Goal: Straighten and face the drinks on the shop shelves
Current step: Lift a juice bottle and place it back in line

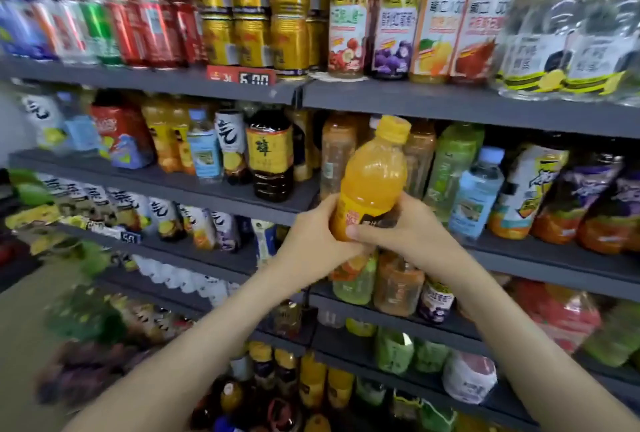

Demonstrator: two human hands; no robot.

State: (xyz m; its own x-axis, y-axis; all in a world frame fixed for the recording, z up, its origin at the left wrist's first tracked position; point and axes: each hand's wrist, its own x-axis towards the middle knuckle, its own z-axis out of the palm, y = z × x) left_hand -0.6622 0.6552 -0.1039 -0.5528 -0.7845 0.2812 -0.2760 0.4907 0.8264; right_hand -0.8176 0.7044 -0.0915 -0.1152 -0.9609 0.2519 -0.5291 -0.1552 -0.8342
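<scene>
An orange juice bottle (372, 179) with a yellow cap is held upright in front of the second shelf (519, 258), off the shelf board. My left hand (311, 241) wraps its lower left side. My right hand (401, 227) grips its lower right, thumb across the dark label. Behind it stand pale amber bottles (337, 151) and a green bottle (450, 161). A dark tea bottle with a yellow label (272, 158) stands to the left at the shelf's front.
The top shelf carries red cans (152, 30), gold cans (249, 16) and tall juice bottles (394, 23). A price tag (242, 78) hangs on its edge. A blue water bottle (478, 189) stands to the right. Lower shelves hold several more drinks.
</scene>
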